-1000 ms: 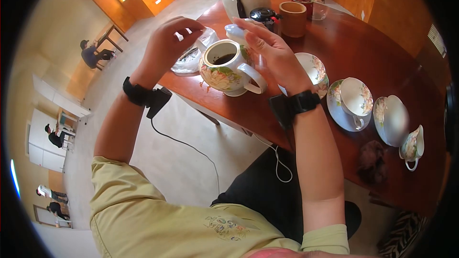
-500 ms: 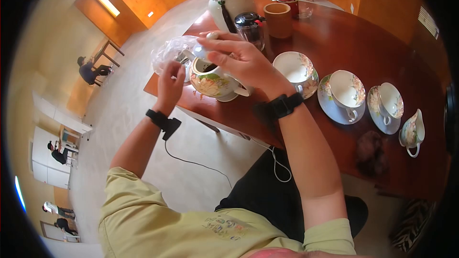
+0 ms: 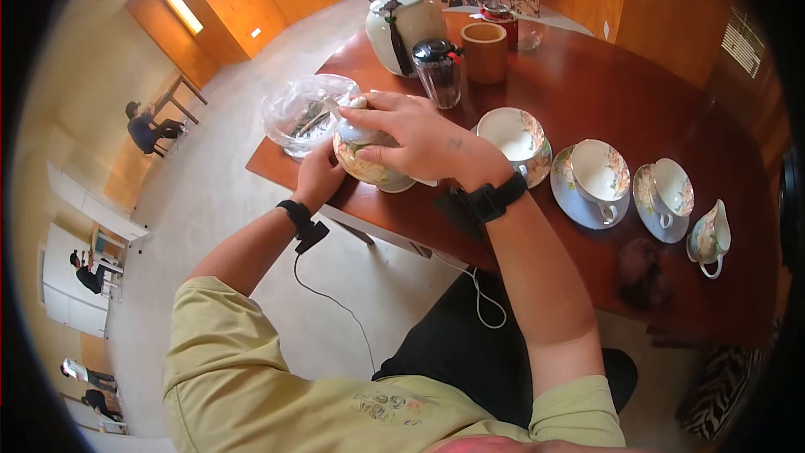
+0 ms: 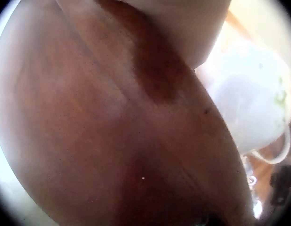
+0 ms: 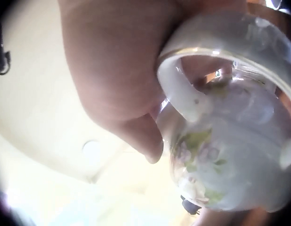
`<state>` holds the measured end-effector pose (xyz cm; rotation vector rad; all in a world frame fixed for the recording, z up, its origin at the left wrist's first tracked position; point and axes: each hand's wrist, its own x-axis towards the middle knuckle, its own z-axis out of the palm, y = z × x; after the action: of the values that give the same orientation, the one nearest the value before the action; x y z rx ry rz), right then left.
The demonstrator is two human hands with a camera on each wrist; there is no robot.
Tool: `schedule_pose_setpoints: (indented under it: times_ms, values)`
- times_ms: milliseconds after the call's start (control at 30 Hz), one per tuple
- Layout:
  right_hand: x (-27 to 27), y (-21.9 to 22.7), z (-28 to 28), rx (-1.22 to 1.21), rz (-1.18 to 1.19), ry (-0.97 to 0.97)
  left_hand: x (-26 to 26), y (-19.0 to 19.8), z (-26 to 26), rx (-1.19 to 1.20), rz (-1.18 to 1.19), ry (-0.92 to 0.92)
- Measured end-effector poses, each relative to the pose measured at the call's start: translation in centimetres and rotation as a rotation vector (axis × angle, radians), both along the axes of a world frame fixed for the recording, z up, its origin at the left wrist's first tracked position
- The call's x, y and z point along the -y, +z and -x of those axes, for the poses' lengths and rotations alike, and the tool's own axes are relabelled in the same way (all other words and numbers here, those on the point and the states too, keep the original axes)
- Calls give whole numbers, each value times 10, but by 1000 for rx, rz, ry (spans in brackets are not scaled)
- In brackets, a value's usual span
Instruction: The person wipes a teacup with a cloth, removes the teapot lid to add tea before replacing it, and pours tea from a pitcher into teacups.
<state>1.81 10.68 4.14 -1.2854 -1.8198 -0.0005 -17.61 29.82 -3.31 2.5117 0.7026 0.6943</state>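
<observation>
My right hand [image 3: 419, 136] grips the pale lid [image 3: 355, 133] of a floral teapot [image 3: 359, 166], with its fingers at the knob and its thumb lower down at the side. The lid sits over the pot's mouth. At the spout side, my left hand [image 3: 317, 176] holds the teapot low on its body; part of its fingers is hidden behind the pot. In the right wrist view the teapot's looped handle [image 5: 202, 40] is close beside the palm. The left wrist view is mostly filled by the left hand [image 4: 126, 117], the bright teapot [image 4: 249, 99] to its right.
Beyond the teapot lies a clear plastic bag [image 3: 289, 109]. Behind stand a white jar [image 3: 407, 33], a glass pitcher with black lid [image 3: 440, 84] and a brown cup [image 3: 484, 54]. Rightward are floral teacups [image 3: 599, 168] on saucers and a creamer [image 3: 709, 239].
The right hand has brought the lid down over the teapot's mouth, which was uncovered before. The left hand has dropped from above the spout to the pot's side.
</observation>
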Motion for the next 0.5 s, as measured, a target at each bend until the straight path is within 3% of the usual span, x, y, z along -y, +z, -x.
schedule_pose_setpoints:
  times_ms: [167, 267, 400, 467, 500]
  values:
    - [4, 9, 3, 113, 37, -70, 1, 0, -3, -51, -56, 32]
    - [2, 4, 12, 161, 24, -126, -40, -35, -2, -114, -162, -8]
    - [7, 3, 17, 216, 82, -211, -13, -11, -4, -259, -155, 85]
    - [4, -3, 16, 182, 72, -225, -34, -25, -5, -440, -294, 96]
    - [4, -5, 16, 207, 54, -241, -25, -19, -5, -347, -234, 93]
